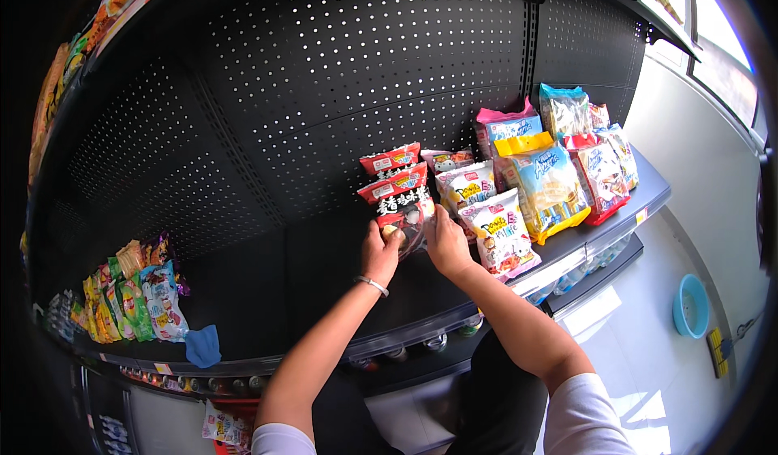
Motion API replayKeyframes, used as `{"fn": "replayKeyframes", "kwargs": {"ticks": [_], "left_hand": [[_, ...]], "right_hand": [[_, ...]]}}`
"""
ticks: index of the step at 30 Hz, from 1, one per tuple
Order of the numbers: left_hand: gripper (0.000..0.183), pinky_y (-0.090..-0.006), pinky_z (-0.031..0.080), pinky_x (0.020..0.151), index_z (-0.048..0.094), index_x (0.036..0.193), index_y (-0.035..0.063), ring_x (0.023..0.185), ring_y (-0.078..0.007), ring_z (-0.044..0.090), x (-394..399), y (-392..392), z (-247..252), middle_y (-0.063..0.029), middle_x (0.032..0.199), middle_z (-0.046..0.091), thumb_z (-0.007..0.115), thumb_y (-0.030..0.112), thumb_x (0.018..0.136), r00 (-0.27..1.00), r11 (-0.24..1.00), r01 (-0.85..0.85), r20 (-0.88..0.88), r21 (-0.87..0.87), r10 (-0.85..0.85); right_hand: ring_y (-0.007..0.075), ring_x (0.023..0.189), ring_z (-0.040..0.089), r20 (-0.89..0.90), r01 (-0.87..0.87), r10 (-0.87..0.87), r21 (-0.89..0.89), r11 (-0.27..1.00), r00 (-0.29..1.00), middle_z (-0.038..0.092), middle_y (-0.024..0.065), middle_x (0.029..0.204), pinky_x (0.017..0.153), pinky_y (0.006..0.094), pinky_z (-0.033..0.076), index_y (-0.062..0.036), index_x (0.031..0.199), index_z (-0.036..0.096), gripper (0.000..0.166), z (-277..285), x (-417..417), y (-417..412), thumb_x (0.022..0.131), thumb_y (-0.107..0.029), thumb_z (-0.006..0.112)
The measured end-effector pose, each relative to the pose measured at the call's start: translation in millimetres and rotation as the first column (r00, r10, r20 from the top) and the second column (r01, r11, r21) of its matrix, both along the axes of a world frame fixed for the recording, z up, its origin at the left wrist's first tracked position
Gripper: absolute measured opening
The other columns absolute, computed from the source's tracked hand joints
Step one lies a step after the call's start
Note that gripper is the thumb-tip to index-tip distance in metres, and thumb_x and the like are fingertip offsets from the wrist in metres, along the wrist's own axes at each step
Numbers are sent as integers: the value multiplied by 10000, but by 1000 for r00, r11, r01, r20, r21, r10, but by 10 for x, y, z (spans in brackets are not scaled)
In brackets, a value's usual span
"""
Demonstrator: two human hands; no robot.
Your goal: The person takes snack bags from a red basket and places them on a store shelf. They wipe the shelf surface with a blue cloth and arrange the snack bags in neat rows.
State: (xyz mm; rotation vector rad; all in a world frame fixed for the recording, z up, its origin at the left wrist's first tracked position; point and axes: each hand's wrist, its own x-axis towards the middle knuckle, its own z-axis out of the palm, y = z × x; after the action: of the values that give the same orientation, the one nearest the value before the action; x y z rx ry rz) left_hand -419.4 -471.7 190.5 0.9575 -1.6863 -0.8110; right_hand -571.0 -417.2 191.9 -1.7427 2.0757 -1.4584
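Both my hands are on a red and black snack bag [402, 203] that stands upright on the black shelf [328, 291]. My left hand [382, 253] grips its lower left side, thumb on the front. At its right side, my right hand [448, 243] holds the edge. Just behind it a matching red bag [389, 158] shows only its top. Close to the right hand stand white snack bags, one in front [498, 233] and another [467, 184] behind it. A pink bag [447, 159] is partly hidden farther back.
Larger packs, including a yellow and blue one [547, 184] and a red and white one [600, 178], fill the right end. Chip bags [130, 303] and a blue cloth [203, 346] lie left. Behind rises a perforated back panel [364, 48]. A blue basin [691, 306] sits on the floor.
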Motion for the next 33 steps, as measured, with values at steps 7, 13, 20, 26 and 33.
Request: {"fn": "replayKeyframes", "kwargs": {"ticks": [7,13,20,26,33], "left_hand": [[330,-449,515,786,535,1094,-3,909,-409,661,-117,-159,-230,-233,982,673,692,184,873,994,993,-102,39,53,100],[352,-467,501,797,558,1086,24,928,-412,623,38,-155,-225,-222,988,641,715,208,829,965,993,-2,261,-120,33],[318,-459,510,768,574,1037,33,898,-399,627,194,-61,-161,-187,960,644,719,163,785,922,997,59,385,-46,-37],[266,-457,513,771,564,1047,20,914,-400,631,144,-70,-253,-186,959,652,655,45,798,922,969,-7,373,-246,101],[283,-480,502,790,569,1103,25,943,-411,615,93,-5,-212,-196,999,641,639,71,832,915,969,42,399,-244,61]], "right_hand": [[459,1029,610,-90,38,-33,57,998,995,616,322,1114,892,486,509,82,1379,364,680,-66,62,-64,850,-221,666],[462,993,628,-39,32,-24,209,977,999,619,332,1082,863,488,525,84,1390,327,740,-53,4,-62,820,-217,692],[479,994,620,-41,24,-18,142,990,999,605,347,1101,863,500,521,85,1399,311,717,-125,-2,-103,825,-169,657],[480,1016,609,-36,40,-34,186,982,999,590,346,1131,886,496,512,90,1420,274,734,43,86,-61,831,-147,642],[479,1076,586,-153,84,-63,137,987,986,555,358,1206,922,490,494,89,1457,231,779,25,97,-4,847,-181,635]]}}
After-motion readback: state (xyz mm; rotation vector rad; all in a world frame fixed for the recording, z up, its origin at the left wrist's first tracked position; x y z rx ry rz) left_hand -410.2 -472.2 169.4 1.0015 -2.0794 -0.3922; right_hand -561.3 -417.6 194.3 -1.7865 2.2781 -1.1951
